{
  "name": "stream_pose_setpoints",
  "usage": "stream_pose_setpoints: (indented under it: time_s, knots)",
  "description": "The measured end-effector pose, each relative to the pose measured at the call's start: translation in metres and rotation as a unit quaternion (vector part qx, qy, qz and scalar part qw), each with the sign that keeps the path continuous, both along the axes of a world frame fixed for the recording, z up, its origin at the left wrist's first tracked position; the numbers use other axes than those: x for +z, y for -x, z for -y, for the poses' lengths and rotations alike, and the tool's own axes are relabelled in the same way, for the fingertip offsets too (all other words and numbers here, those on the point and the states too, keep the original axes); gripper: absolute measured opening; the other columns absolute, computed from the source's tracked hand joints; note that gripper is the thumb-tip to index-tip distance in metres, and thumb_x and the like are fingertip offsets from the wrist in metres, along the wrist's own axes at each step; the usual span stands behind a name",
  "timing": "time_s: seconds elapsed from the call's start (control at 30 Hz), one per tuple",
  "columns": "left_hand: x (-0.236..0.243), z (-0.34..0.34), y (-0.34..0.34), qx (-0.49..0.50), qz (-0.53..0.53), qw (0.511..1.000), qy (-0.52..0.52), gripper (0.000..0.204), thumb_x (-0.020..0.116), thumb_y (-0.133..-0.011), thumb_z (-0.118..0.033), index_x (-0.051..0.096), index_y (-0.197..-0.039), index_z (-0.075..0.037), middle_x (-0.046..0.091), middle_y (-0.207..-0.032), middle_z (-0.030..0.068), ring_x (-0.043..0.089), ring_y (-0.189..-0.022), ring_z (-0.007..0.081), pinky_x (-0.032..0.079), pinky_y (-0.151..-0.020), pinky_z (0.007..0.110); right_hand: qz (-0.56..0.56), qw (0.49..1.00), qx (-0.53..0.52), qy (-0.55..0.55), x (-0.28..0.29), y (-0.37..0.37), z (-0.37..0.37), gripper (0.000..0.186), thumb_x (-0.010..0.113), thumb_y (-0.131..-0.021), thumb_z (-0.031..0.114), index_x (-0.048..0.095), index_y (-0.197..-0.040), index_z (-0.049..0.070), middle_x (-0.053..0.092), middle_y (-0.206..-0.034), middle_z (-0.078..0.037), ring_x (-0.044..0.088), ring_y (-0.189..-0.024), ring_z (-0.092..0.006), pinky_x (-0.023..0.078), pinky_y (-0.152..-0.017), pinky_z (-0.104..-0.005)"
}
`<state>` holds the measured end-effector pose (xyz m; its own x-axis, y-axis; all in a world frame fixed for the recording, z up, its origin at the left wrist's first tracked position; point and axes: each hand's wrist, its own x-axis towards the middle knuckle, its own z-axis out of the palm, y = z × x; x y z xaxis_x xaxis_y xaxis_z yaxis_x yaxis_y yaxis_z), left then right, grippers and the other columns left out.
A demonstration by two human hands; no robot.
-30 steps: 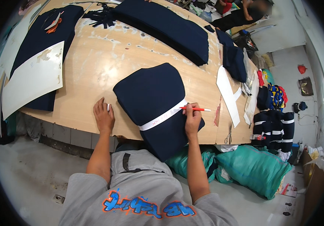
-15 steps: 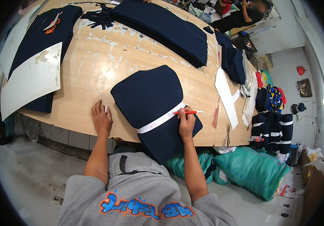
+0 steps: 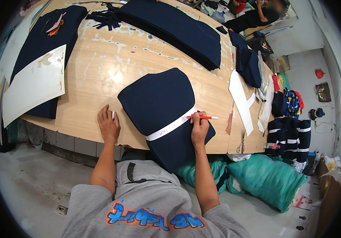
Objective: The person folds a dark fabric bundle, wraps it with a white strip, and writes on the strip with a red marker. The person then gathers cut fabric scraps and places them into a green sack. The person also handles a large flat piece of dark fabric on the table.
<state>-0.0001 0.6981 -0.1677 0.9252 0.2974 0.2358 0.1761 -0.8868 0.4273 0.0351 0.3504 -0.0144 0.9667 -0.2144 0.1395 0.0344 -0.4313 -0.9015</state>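
Gripping red pen (image 3: 207,117), right fingers (image 3: 195,121) partly hiding navy bundle (image 3: 160,98)

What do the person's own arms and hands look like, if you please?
Short grey sleeves leave both forearms bare. The left hand and right hand are gloveless; a small white band shows on one left digit.

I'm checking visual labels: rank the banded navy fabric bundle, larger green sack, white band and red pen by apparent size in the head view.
Largest to smallest:
Navy fabric bundle
Green sack
White band
Red pen
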Motion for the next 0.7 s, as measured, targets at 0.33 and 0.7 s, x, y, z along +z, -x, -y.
stream_pose_setpoints:
  time_s: [0.33, 0.7]
  knots:
    - [0.0021, 0.0001, -0.0001, 0.001, -0.003, 1.000, 0.008, 0.024, 0.057, -0.109, -0.021, 0.063, -0.116, 0.002, 0.053, -0.154, 0.0140, 0.043, -0.147, 0.0356, 0.035, -0.125, 0.050, 0.002, 1.000, -0.008, 0.011, -0.0030, 0.0011, 0.0002, 0.033, 0.056, -0.115, 0.025, 0.057, -0.089, 0.004, 0.054, -0.074, 0.000, 0.045, -0.069, -0.0094, 0.035, -0.064, -0.0285]
    - [0.0025, 0.0007, -0.0001, 0.002, -0.006, 1.000, 0.005, 0.024, 0.058, -0.109, -0.020, 0.062, -0.119, 0.001, 0.053, -0.154, 0.0140, 0.043, -0.146, 0.0354, 0.036, -0.125, 0.049, 0.010, 0.999, -0.027, 0.044, 0.0016, -0.0012, -0.0054, 0.034, 0.057, -0.115, 0.025, 0.057, -0.088, 0.003, 0.053, -0.072, -0.002, 0.044, -0.066, -0.0105, 0.034, -0.062, -0.0296]
